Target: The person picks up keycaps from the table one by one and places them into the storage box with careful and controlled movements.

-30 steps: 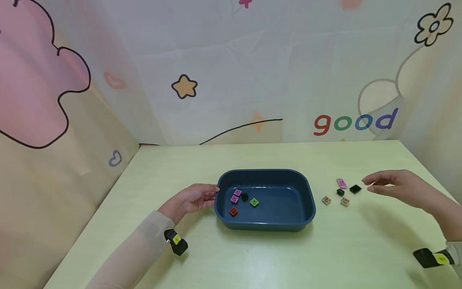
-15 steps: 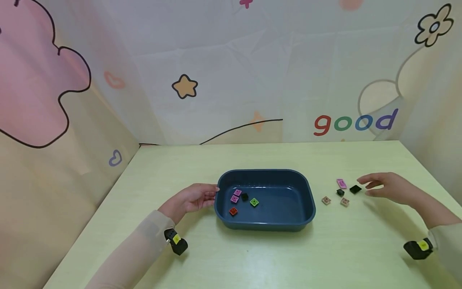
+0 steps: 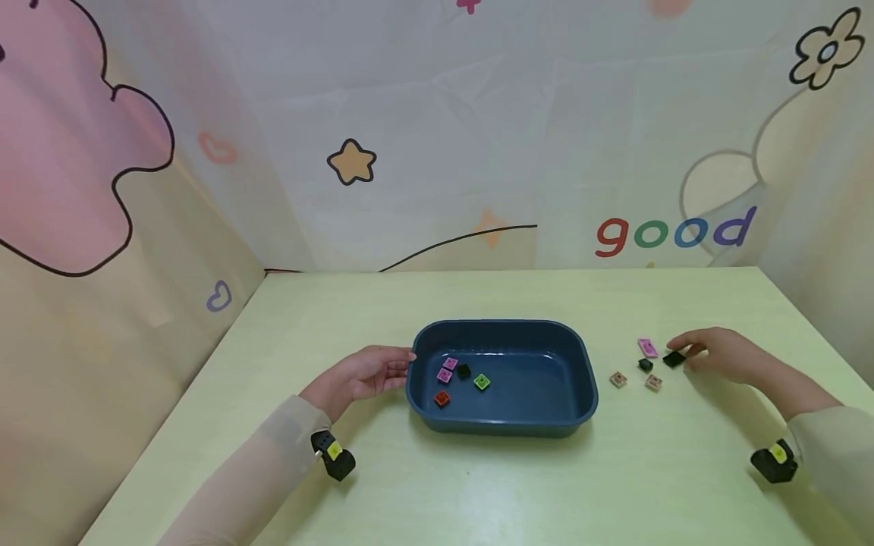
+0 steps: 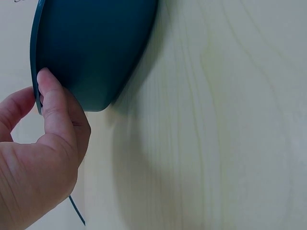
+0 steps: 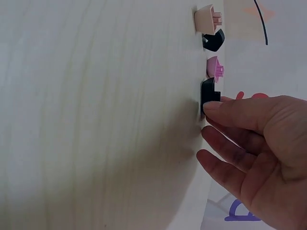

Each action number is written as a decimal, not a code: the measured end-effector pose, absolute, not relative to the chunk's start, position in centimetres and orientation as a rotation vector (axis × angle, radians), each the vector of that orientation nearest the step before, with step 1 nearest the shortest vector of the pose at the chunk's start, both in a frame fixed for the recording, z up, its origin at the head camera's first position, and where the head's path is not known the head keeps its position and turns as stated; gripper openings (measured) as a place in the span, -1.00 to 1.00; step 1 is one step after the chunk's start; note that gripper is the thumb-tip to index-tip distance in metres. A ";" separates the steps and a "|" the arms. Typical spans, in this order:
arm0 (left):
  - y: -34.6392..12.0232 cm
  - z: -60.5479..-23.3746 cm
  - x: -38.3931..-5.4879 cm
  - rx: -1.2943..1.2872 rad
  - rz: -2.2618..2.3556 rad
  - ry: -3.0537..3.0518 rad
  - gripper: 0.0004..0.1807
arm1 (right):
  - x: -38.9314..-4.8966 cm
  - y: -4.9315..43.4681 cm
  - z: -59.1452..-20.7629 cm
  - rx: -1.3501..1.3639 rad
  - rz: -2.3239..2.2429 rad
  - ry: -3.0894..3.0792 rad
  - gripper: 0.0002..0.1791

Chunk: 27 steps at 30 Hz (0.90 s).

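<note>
My left hand [image 3: 369, 373] pinches the left rim of a dark blue rectangular basin [image 3: 505, 426]; the left wrist view shows the thumb and fingers on either side of the rim. Inside lie several keycaps: two pink [image 3: 444, 375], one black [image 3: 463, 371], one green [image 3: 482, 382] and one red [image 3: 441, 398]. On the table to the right, my right hand [image 3: 727, 355] pinches a longer black keycap [image 5: 207, 96] between thumb and forefinger, its other fingers loosely bent. Beside it lie a pink keycap [image 3: 647, 348], a small black keycap [image 3: 645, 365] and two beige keycaps [image 3: 653, 383].
A pale wood-grain table [image 3: 478, 493] carries everything. Behind it and at both sides hangs a printed cloth backdrop [image 3: 437, 152]. Each wrist wears a small black camera, the left wrist camera [image 3: 334, 456] and the right wrist camera [image 3: 774, 462].
My right hand has moved left and down to the longer black keycap, and its thumb and forefinger have closed on it. My left hand stays at the basin's rim.
</note>
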<state>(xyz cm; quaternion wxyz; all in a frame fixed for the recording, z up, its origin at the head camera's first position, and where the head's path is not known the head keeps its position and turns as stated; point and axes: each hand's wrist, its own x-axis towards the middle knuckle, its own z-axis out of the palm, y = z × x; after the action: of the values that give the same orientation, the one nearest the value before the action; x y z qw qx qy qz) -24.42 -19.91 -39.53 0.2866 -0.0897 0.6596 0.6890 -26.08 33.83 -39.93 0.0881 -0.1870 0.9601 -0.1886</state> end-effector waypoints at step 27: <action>-20.0 -39.7 -24.4 -0.282 1.822 1.784 -0.54 | -26.8 33.2 -39.3 -0.644 -0.413 2.834 -0.75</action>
<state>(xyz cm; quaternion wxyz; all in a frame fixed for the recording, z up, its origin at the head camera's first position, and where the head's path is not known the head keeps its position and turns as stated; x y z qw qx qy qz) -24.41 -19.96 -39.66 0.2843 -0.1055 0.6667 0.6808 -26.82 33.23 -39.35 0.1027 -0.2181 0.9604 -0.1401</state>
